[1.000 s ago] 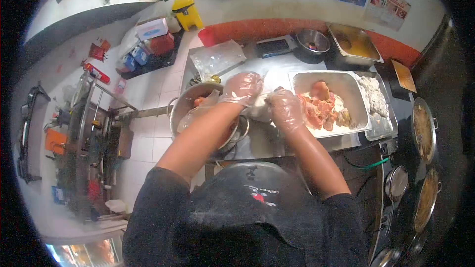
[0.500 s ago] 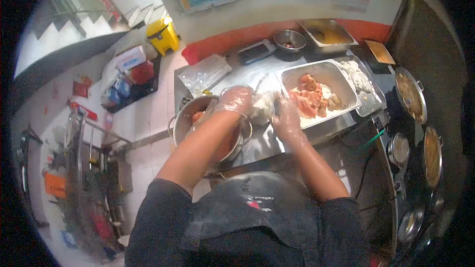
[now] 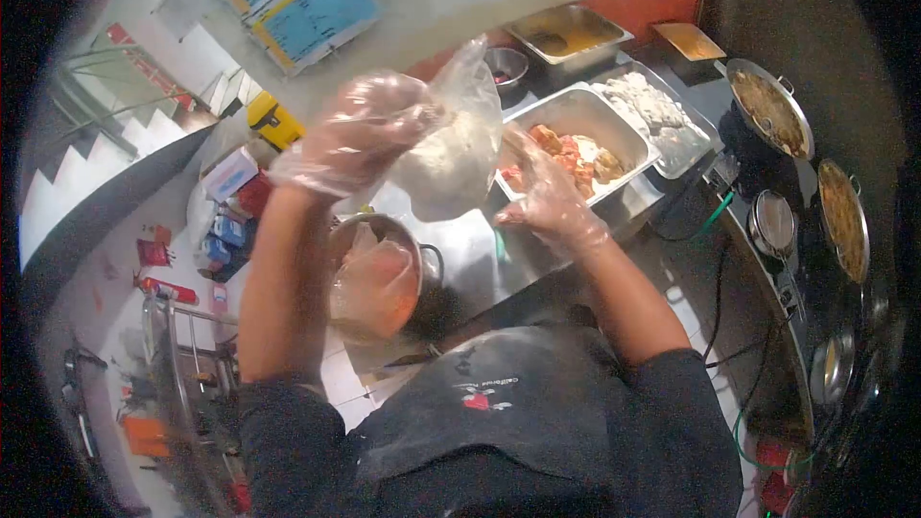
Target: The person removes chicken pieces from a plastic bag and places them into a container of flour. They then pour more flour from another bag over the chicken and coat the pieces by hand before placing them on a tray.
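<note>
My left hand, in a clear plastic glove, is raised with its fingers closed on the gathered top of a clear plastic bag of white powder. The bag hangs over the steel table between my hands. To its right, my gloved right hand has thumb and fingers apart, the fingertips close to the bag's side. Behind that hand, a steel tray holds raw reddish meat pieces on white powder. Below my left hand, a metal pot contains orange-red contents under clear plastic.
A tray of white-coated pieces adjoins the meat tray. Behind stand a small steel bowl and a pan of yellow liquid. Wide pans of frying food line the right side. A green hose runs by the table edge.
My left hand has risen from beside the pot, lifting the bag of white powder off the table. The right hand has spread its fingers. The head view has shifted.
</note>
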`<state>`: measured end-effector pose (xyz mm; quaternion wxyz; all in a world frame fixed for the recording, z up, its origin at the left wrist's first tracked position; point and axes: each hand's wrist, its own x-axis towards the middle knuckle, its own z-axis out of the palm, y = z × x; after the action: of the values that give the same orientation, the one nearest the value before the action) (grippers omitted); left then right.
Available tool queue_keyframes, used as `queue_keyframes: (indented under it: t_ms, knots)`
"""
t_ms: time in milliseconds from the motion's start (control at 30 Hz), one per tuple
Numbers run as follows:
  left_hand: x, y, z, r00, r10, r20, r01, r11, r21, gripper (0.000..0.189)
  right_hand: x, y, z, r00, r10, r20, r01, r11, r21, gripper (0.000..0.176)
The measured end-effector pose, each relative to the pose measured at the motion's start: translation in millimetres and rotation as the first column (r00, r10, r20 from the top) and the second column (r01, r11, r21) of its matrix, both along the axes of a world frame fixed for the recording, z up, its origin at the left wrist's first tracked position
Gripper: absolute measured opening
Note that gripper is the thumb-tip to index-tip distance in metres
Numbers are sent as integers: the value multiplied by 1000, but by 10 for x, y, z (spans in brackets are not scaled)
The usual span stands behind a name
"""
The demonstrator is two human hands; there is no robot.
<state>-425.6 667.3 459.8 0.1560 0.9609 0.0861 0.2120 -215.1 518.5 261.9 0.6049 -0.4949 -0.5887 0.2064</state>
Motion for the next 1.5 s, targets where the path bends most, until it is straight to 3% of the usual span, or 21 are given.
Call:
queue_keyframes:
  t_ms: [33, 67, 100, 133, 167, 267, 300, 333, 400, 433, 600, 733, 833, 967, 1100, 1233, 1333, 1433, 1500]
  knots:
    - [-63, 93, 21, 987, -154, 49, 134, 950, 282, 22, -17, -23, 185, 993, 108, -39, -109, 994, -19, 113]
    - [-5, -59, 126, 994, -105, 39, 96, 977, 192, 23, -33, -46, 370, 974, 210, -82, -214, 976, -39, 115]
    - [52, -212, 230, 998, -55, 30, 52, 994, 101, 25, -75, -102, 556, 902, 365, -232, -386, 921, -53, 117]
    - [162, -468, 312, 988, 138, -69, -152, 950, -273, 25, -74, -123, 609, 783, 495, -376, -548, 836, -40, 119]
    - [267, -615, 314, 932, 279, -230, -361, 732, -578, 25, -61, -108, 399, 733, 542, -411, -605, 795, -31, 118]
    - [580, -585, -195, 890, 428, -159, -446, 743, -499, 26, -60, -137, -341, 569, 678, -466, -755, 655, 31, 120]
    - [665, -262, -460, 930, 279, -242, -358, 838, -412, 27, -31, -187, -570, 515, 704, -488, -789, 613, 52, 121]
    - [846, -237, -545, 900, 296, -319, -392, 871, -295, 32, -75, -337, -623, 343, 621, -705, -795, 592, 135, 121]
    - [1190, -142, -688, 717, 363, -596, -597, 760, -255, 44, 144, -516, -538, 127, 461, -878, -792, 580, 190, 116]
    - [1323, -110, -799, 670, 403, -623, -652, 720, -236, 44, 266, -561, -511, 13, 366, -931, -786, 579, 217, 114]
    - [1973, -104, -1092, 352, 539, -765, -862, 505, -40, 46, 863, -623, -686, -248, 142, -958, -810, 513, 286, 93]
    - [2098, -35, -1290, 312, 574, -757, -878, 479, 2, 48, 997, -629, -950, -419, -10, -908, -822, 430, 374, 73]
    - [2234, -41, -1325, 237, 598, -766, -892, 447, 72, 50, 1214, -727, -955, -277, -163, -947, -901, 385, 197, 72]
    - [2274, -40, -1422, 209, 650, -731, -884, 446, 144, 48, 1430, -753, -935, -434, -182, -882, -866, 353, 353, 72]
    - [2460, -27, -1394, 266, 553, -789, -891, 454, 18, 43, 1604, -791, -892, -404, -200, -893, -883, 341, 323, 72]
    - [2761, -24, -1473, 315, 565, -763, -838, 542, 55, 43, 1749, -932, -916, -394, -347, -851, -900, 334, 280, 74]
    - [2909, -14, -1557, 371, 526, -765, -789, 613, 39, 47, 1722, -996, -1080, -285, -154, -946, -887, 416, 199, 78]
    - [3209, -129, -1478, 357, 486, -798, -763, 645, 51, 49, 1931, -1077, -930, -268, -210, -940, -873, 465, 145, 81]
    - [3395, -226, -1384, 328, 468, -820, -775, 630, 50, 49, 1864, -1171, -1013, -341, -204, -917, -792, 588, 164, 59]
